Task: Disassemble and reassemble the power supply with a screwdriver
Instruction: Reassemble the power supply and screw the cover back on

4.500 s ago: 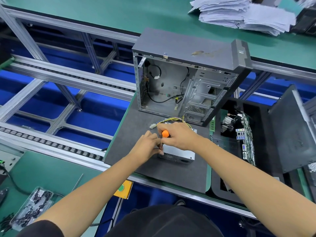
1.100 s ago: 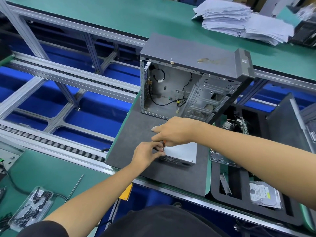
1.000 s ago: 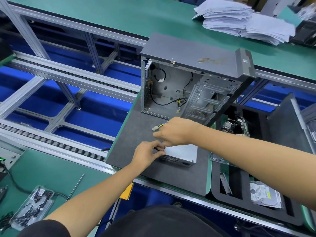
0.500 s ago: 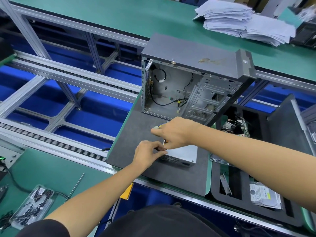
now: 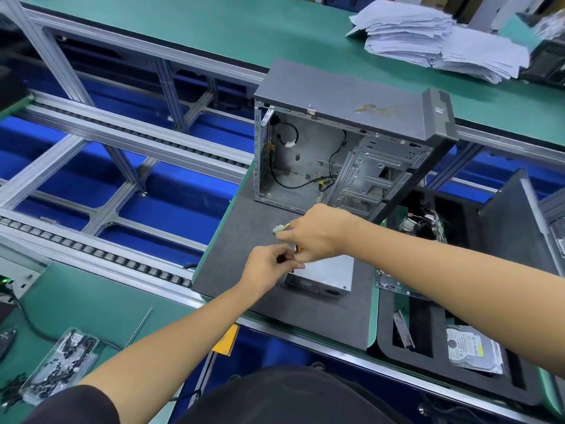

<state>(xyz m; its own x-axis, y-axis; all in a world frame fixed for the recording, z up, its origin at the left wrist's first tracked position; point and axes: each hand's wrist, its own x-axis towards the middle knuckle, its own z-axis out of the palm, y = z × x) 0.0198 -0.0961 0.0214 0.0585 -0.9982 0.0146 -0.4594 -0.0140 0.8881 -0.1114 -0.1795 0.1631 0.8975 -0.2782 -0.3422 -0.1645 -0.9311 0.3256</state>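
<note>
The right hand (image 5: 318, 232) gripped the orange screwdriver (image 5: 298, 248) over the silver power supply (image 5: 327, 272). The left hand (image 5: 267, 266) pinched its tip. No writing could be read nearby.

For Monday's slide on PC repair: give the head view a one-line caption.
Both hands work a screwdriver at the power supply before an open case.

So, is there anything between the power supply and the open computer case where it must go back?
Nothing solid: bare gray mat separates the power supply from the case; only its own cable plug lies there.
</note>
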